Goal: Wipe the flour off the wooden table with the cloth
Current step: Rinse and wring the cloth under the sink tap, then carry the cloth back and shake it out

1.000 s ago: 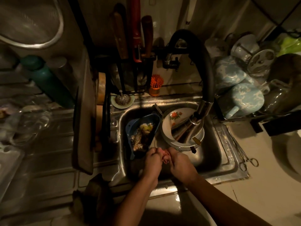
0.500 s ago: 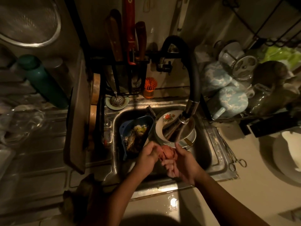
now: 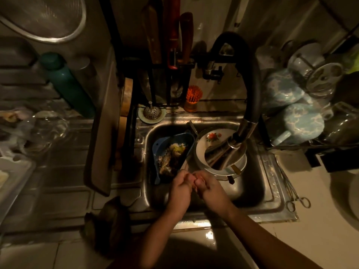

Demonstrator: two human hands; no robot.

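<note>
A: Check for lettering first.

B: We find none that we can read in this dim light. The only marking we make out is a red flower print on the plate [image 3: 213,136], just beyond the fingers [image 3: 187,178] and to their right.

A: State the pose of the hands.

B: Both forearms enter from the lower edge and meet over the sink [image 3: 272,183]. The left hand [image 3: 179,188] and the right hand [image 3: 210,191] press knuckle to knuckle, backs up, wrists apart.

A: State the fingers.

B: On both hands they are curled tightly inward, thumbs on top. Between them we see a small reddish sliver, which we take for the cloth [image 3: 194,185]. Most of it is hidden inside the two grips.

A: List the surroundings.

B: The blue strainer [image 3: 161,144], holding food scraps, sits just beyond the left fingers. The faucet [image 3: 252,90] ends above the plate, beyond the right fingers and apart from them. Metal forceps [image 3: 299,202] lie on the counter, well to their right.
</note>
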